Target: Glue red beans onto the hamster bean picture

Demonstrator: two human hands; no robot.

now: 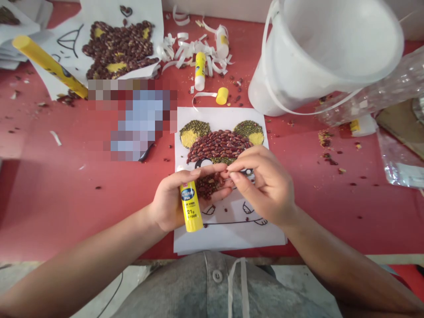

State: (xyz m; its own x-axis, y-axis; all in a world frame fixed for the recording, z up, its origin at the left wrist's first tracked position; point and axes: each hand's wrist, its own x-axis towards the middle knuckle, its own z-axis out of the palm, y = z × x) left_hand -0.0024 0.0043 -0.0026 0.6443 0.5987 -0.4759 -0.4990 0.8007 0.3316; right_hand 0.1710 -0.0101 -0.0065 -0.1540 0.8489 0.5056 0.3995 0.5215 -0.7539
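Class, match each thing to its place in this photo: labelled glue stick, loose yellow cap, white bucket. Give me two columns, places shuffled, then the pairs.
1 labelled glue stick
2 loose cap
3 bucket

a back right of the table
b in the left hand
c on the table just beyond the sheet

Pairs: 1-b, 2-c, 3-a

Glossy plastic glue stick (191, 206), matt paper sheet (228, 238), probably smooth plastic bucket (298, 57).
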